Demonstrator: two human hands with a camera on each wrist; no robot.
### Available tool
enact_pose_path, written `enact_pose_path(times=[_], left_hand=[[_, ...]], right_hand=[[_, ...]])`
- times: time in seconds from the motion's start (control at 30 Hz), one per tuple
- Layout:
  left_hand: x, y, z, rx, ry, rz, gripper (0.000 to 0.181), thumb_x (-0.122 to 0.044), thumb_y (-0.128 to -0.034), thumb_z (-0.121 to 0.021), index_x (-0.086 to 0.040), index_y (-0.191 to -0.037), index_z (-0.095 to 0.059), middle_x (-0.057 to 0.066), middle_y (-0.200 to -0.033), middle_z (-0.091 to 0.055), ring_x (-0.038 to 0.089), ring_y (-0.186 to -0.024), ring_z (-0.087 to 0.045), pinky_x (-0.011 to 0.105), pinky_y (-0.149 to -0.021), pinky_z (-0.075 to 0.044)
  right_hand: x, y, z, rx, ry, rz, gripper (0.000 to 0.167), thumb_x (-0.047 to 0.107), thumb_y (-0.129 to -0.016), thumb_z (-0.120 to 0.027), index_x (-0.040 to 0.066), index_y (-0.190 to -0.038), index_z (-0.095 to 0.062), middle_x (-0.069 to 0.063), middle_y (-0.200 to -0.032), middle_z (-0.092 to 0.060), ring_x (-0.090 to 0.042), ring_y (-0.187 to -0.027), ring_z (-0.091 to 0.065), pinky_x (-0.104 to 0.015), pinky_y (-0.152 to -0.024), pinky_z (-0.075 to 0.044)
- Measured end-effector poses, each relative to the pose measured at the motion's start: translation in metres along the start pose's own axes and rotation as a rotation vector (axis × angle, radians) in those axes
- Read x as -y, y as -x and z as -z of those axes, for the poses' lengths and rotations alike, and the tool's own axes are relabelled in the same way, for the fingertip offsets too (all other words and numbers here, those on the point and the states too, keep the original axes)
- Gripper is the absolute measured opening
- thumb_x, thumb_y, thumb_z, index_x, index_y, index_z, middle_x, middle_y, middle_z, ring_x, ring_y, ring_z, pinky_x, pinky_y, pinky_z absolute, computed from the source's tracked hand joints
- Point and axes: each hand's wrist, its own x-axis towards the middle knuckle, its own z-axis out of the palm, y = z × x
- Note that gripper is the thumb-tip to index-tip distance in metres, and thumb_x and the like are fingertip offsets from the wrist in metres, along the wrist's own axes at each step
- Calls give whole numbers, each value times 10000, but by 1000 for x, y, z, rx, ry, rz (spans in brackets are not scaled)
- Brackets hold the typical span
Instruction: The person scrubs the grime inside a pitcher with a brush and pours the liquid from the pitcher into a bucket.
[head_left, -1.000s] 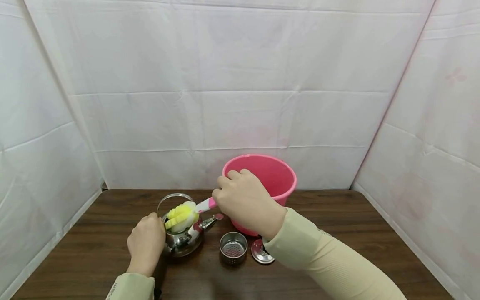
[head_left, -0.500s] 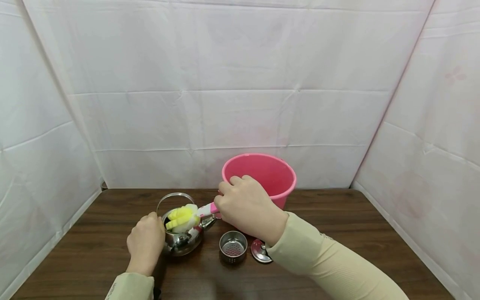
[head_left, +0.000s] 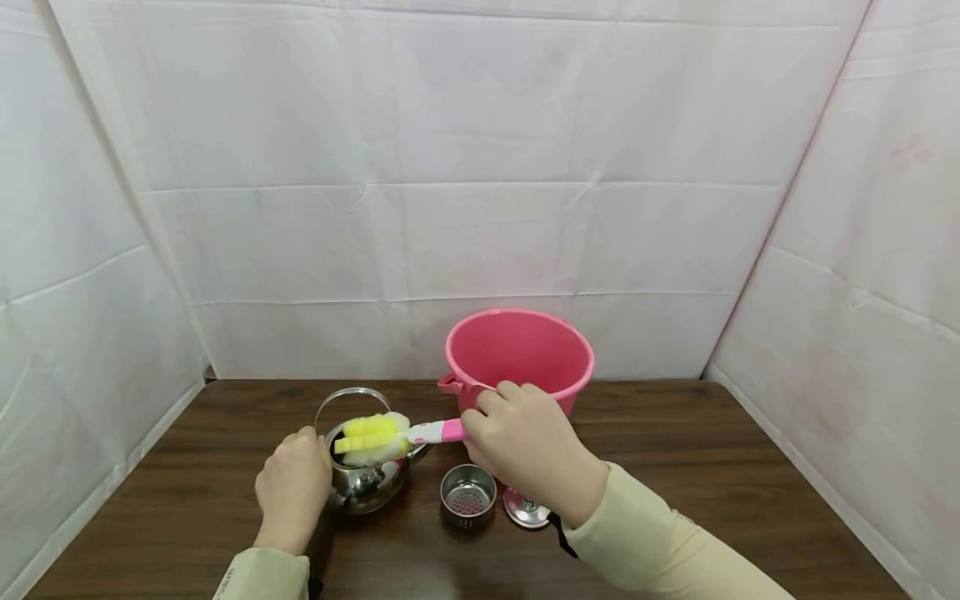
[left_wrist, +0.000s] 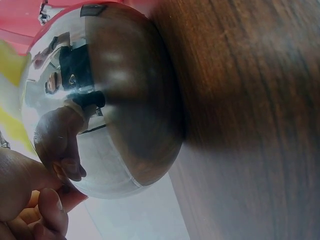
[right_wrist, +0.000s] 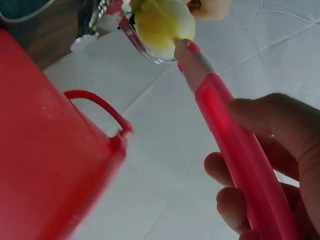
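A shiny steel teapot (head_left: 367, 487) with a hoop handle (head_left: 352, 390) stands on the table. My left hand (head_left: 294, 479) holds it by its left rim; in the left wrist view, curled fingers (left_wrist: 52, 205) meet the pot's edge. My right hand (head_left: 528, 446) grips the pink handle (right_wrist: 240, 160) of a sponge brush. Its yellow and white sponge head (head_left: 372, 437) lies at the teapot's open mouth, slanted over the rim on the spout side. The spout (head_left: 418, 452) is partly hidden by the brush.
A pink bucket (head_left: 517, 354) stands behind the right hand. In front of it are a steel strainer cup (head_left: 468, 496) with a perforated bottom and a round steel lid (head_left: 527, 510), partly covered by the right hand. White cloth (head_left: 480, 167) walls surround the table.
My right hand has moved right and toward me, drawing the sponge head slightly right across the teapot's mouth. More of the brush handle shows. The left hand and teapot have stayed put.
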Motion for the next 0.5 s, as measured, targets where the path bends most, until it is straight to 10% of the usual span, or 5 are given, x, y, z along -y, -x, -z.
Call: enact_pose_path(times=[0.5], left_hand=[[-1, 0, 6, 56, -3, 30, 184, -80, -893, -550, 89, -836, -592, 244, -725, -609, 479, -641, -610, 544, -489, -459]], right_hand=[[13, 58, -21, -44, -183, -104, 209, 146, -657, -758, 145, -731, -563, 62, -614, -496, -74, -523, -412, -174, -463, -379]])
